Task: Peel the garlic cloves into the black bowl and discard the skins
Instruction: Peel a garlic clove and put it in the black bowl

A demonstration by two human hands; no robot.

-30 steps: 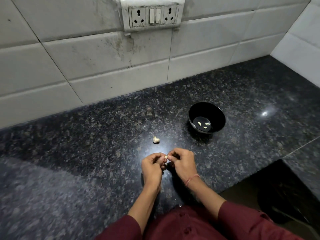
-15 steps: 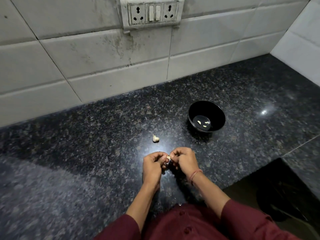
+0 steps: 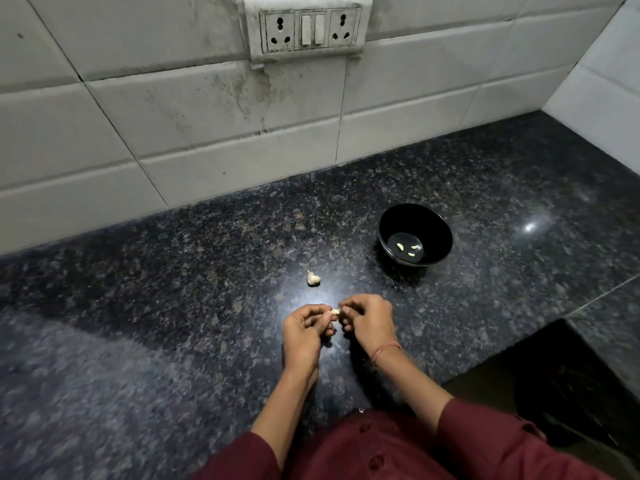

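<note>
Low over the dark granite counter, my left hand pinches a small pale garlic clove between thumb and fingertips. My right hand meets it from the right, fingers curled, pinching at the clove's end or its skin. A small piece of garlic bulb lies on the counter just beyond my hands. The black bowl stands further back to the right with three peeled cloves on its bottom.
A white tiled wall with a socket plate runs behind the counter, and another tiled wall closes the right side. The counter's front edge drops to a dark opening at the lower right.
Both hands stay together on the clove, fingers working at it; the right hand's grip has shifted slightly. The bowl and loose garlic piece have not moved.
</note>
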